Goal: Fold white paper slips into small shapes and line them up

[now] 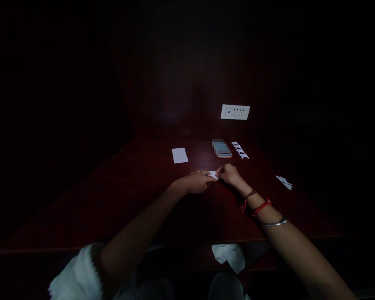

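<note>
Between my two hands a small piece of white paper lies low over the dark red table. My left hand has its fingers on the paper's left side, a ring showing on one finger. On the right side of the same paper, my right hand pinches the edge with thumb and fingertips. Part of the paper is covered by the fingers. Beyond my left hand lies a stack of white paper sheets. Past my right hand is a row of folded white paper pieces.
A phone with a blurred screen lies near the back of the table. Thin white paper strips sit at the right. A white socket plate is on the back wall. White cloth-like material shows below the front edge.
</note>
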Available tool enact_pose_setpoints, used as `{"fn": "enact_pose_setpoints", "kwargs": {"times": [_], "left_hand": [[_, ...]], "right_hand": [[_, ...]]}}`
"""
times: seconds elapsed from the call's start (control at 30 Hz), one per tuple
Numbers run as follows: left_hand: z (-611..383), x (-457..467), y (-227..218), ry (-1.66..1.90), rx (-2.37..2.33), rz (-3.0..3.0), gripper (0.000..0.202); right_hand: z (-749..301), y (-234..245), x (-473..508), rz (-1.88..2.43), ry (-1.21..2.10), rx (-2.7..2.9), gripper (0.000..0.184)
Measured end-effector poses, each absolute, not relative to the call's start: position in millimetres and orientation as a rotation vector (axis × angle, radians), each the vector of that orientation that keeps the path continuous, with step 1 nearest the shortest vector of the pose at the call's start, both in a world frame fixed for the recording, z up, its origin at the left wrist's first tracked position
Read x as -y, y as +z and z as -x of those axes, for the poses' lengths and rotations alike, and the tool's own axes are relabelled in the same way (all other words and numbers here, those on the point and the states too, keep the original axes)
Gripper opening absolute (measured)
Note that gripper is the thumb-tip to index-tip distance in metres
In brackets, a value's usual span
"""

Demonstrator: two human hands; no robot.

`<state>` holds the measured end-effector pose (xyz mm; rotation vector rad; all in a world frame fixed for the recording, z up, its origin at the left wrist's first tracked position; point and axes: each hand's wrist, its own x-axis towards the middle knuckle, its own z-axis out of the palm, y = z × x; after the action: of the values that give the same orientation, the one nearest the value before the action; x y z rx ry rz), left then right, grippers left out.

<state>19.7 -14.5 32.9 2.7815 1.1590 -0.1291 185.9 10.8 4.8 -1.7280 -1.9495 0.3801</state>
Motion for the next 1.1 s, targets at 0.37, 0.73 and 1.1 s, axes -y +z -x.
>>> {"fn": "enact_pose_setpoints", "kwargs": {"times": [0.37, 0.73, 1.1], "left_hand": [[-18, 11, 30, -0.132, -1.134, -2.778, 0.044], [-18, 10, 28, -0.119, -1.106, -2.809, 0.045], [-16, 9, 26, -0.083, -1.084, -2.842, 0.045]], "right_hand": [[-185, 6, -9, 1.753, 0.356, 1.928, 0.013], [-184, 7, -11, 1.821, 0.474, 1.851, 0.015], [-183, 5, -20, 1.703, 0.326, 2.023, 0.009]]}}
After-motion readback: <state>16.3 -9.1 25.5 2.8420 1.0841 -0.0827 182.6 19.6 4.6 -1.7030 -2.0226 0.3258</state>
